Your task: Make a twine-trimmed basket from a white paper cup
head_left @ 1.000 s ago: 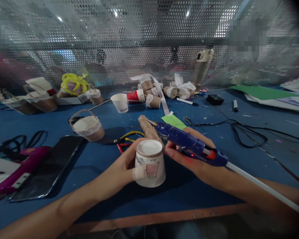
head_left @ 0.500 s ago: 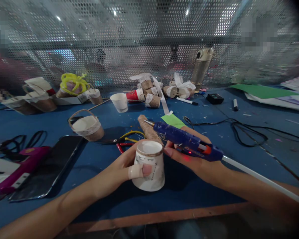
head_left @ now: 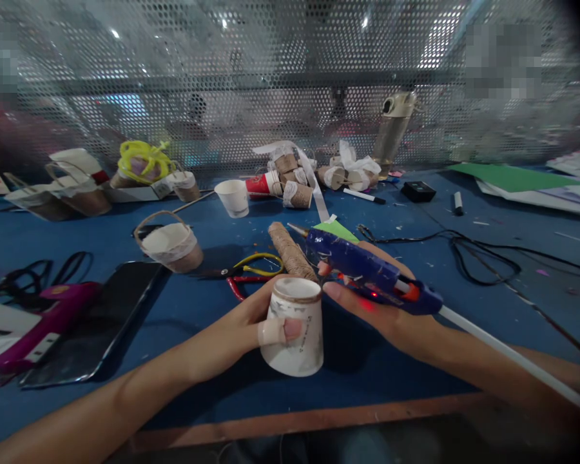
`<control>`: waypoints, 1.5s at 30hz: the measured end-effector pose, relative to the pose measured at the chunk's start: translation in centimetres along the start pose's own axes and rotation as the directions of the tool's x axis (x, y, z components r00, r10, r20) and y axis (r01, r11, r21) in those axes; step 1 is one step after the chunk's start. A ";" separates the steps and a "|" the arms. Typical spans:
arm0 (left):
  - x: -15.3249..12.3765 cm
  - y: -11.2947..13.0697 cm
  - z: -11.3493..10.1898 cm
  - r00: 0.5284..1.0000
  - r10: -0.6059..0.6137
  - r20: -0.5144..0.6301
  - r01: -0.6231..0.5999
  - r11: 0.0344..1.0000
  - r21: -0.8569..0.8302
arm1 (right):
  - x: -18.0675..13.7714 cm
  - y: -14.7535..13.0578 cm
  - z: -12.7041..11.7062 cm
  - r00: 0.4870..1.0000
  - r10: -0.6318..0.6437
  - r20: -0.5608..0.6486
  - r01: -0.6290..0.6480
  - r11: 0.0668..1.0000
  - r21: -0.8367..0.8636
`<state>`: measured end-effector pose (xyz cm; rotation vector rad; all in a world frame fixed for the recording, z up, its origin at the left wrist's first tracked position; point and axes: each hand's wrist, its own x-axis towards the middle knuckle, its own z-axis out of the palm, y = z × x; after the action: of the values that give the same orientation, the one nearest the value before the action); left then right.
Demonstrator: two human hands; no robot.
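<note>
My left hand [head_left: 251, 328], a bandage round its thumb, is closed on a white paper cup [head_left: 299, 357] held upside down, with brown twine [head_left: 297, 298] round its upper end. My right hand [head_left: 367, 303] grips a blue hot glue gun [head_left: 357, 261]; a red light glows on it and a long white glue stick [head_left: 507, 354] runs out of its back. The metal nozzle points to the upper left, above and apart from the cup. Behind the cup lies a roll of twine [head_left: 290, 251]. Scissors with red and yellow handles [head_left: 256, 265] rest beside it.
A small cup basket [head_left: 174, 248] stands at left, behind a black phone [head_left: 101, 322] and a magenta device [head_left: 53, 322]. Along the back are a white cup [head_left: 232, 198], twine-wrapped cups [head_left: 297, 194] and a bottle [head_left: 394, 132]. A black cable [head_left: 478, 258] crosses the right side.
The cup and my left hand have shifted slightly right and down. The glue gun has moved a little to the right along with my right hand. Both grips stay the same.
</note>
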<state>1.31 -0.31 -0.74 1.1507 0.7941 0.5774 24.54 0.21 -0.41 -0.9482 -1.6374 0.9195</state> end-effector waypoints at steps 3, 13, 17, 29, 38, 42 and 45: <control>0.0 0.1 0.0 0.999 0.009 0.037 -0.009 1.000 0.007 | -0.2 -0.3 0.1 0.993 -0.075 0.096 0.072 0.997 0.035; 0.2 -0.2 0.4 0.996 0.077 0.055 -0.078 0.997 0.017 | -0.7 0.4 0.0 0.972 -0.191 0.138 0.191 0.981 0.011; 0.3 -0.3 0.7 0.992 0.103 0.067 -0.104 0.994 0.012 | -1.1 0.6 0.0 0.977 -0.193 0.088 0.201 0.976 -0.083; 0.5 -0.2 0.8 0.992 0.098 0.080 -0.097 0.995 -0.010 | -1.1 0.0 -0.1 0.973 -0.210 0.097 0.219 0.971 -0.093; 0.4 -0.2 0.4 0.997 0.068 0.029 -0.068 0.998 0.006 | -1.1 0.3 -0.1 0.973 -0.201 0.110 0.207 0.977 -0.046; 0.3 0.0 0.1 0.997 0.074 -0.005 -0.073 0.997 0.037 | -0.9 -0.1 -0.1 0.981 -0.168 0.101 0.167 0.986 0.009; 0.2 0.0 0.0 0.997 0.074 -0.003 -0.074 0.996 0.044 | -0.6 -0.6 0.0 0.991 -0.124 0.056 0.124 0.992 -0.007</control>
<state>1.40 -0.18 -0.78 1.2239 0.7742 0.6268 24.59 -0.61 -0.06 -0.8243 -1.7295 0.8602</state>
